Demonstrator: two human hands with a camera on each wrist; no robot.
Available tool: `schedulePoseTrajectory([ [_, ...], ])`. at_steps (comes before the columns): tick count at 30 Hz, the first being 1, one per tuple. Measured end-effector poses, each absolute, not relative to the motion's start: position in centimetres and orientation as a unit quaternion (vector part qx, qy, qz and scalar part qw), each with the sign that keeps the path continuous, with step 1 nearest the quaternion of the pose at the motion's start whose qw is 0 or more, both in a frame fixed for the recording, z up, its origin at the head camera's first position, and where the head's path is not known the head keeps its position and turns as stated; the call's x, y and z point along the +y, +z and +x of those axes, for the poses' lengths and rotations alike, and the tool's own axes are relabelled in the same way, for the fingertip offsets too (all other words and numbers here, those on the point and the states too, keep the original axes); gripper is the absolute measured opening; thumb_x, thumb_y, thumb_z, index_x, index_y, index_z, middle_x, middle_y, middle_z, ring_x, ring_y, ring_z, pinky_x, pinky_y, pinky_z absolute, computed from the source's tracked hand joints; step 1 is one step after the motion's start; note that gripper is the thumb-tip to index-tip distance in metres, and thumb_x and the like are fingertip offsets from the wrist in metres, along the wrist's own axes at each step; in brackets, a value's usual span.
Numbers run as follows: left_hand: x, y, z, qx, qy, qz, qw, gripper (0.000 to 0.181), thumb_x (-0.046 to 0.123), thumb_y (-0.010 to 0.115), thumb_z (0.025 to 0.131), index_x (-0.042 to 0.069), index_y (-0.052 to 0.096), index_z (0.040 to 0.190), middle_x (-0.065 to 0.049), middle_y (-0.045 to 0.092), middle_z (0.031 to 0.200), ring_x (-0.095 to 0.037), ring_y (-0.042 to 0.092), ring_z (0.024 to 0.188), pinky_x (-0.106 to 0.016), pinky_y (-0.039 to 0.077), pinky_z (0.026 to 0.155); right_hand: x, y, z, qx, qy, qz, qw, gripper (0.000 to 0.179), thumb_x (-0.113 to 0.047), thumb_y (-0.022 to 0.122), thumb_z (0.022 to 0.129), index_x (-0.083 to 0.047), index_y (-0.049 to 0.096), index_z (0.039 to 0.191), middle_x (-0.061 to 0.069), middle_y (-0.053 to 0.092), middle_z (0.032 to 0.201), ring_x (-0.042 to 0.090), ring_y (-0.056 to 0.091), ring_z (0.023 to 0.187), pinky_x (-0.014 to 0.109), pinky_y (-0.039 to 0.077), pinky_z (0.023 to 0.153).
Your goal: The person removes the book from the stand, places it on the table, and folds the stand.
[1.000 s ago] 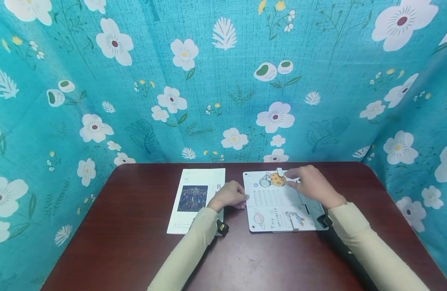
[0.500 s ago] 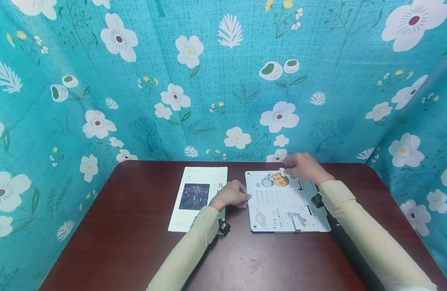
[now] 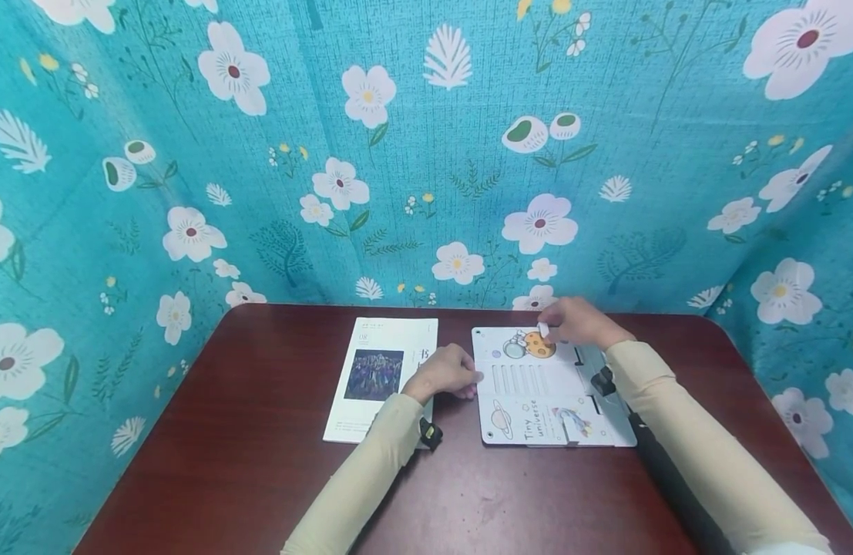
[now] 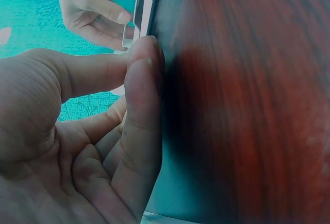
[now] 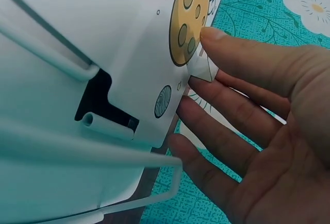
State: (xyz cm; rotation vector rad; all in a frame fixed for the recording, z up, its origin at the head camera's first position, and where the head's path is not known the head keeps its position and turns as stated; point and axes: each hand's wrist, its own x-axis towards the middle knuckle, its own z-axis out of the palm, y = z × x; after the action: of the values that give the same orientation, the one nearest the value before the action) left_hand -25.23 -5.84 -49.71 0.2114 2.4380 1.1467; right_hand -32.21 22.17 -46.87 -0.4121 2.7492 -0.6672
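A white book stand (image 3: 563,379) with a "Tiny universe" print, a ringed planet and an orange moon lies flat on the table. At its left edge my left hand (image 3: 445,371) pinches between thumb and index finger; the left wrist view shows these fingertips (image 4: 144,54) meeting at the rim. My right hand (image 3: 580,320) is at the far edge, holding a small pale clip (image 5: 203,69) beside the moon picture. In the right wrist view its thumb is on the front, while the other fingers reach behind the edge. White wire arms (image 5: 149,159) stick out from the stand there.
A white book (image 3: 374,375) with a dark picture on its cover lies left of the stand, partly under my left forearm. The dark red wooden table (image 3: 468,493) ends at a blue flowered curtain (image 3: 398,154). Each wrist wears a black camera.
My right hand has moved left and back from above the stand's upper right to the clip on its far edge, and grips it. The left hand keeps its hold on the left edge.
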Motion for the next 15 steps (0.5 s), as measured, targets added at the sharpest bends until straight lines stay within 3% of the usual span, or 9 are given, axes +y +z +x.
schedulePoseTrajectory([
  [15,-5.77,-49.43,-25.14,0.880,0.415,0.075,0.219,0.016,0.016,0.073,0.096,0.003,0.074,0.085,-0.005,0.073,0.067,-0.013,0.071,0.058,-0.026,0.063,0.059,22.08,-46.68,-31.99,0.953,-0.225,-0.144,0.140,0.047,-0.011,0.079,0.091,0.003,0.066,0.134,0.029,0.066,0.136,0.048,0.062,0.126,0.062,0.054,0.104],
])
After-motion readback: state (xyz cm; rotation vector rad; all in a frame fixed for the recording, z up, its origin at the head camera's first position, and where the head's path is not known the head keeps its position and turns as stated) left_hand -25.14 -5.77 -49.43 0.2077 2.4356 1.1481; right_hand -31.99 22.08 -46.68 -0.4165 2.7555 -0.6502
